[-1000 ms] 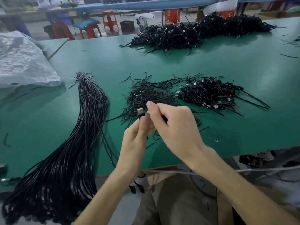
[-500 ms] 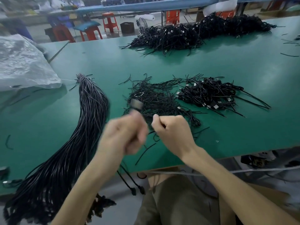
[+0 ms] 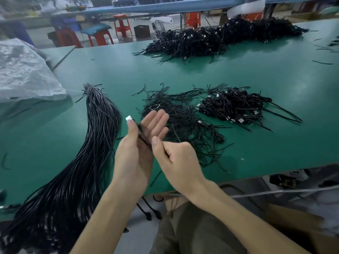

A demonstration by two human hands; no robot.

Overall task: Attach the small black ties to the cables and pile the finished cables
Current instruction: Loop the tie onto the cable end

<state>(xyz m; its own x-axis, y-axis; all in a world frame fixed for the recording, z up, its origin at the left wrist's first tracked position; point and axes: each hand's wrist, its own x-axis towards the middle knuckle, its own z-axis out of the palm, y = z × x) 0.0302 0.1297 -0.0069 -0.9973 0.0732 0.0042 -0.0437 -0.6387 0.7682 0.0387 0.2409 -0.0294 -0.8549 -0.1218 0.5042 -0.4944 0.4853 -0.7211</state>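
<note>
Bare left hand (image 3: 135, 153) and right hand (image 3: 177, 159) with short, plain trimmed nails, bare forearms (image 3: 102, 213) uncovered right to the frame edge, and creased olive-khaki trousers or shorts (image 3: 192, 233) on the lap, length cut off by frame.

One black cable (image 3: 142, 133), silver plug uppermost, slants across the left hand (image 3: 135, 153) at frame centre. A long bundle of cables (image 3: 91, 143) trails toward the lower left. Loose ties (image 3: 179, 114) heap at centre, with coiled cables (image 3: 233, 107) just right of them and a larger pile (image 3: 211, 39) upper right.
</note>
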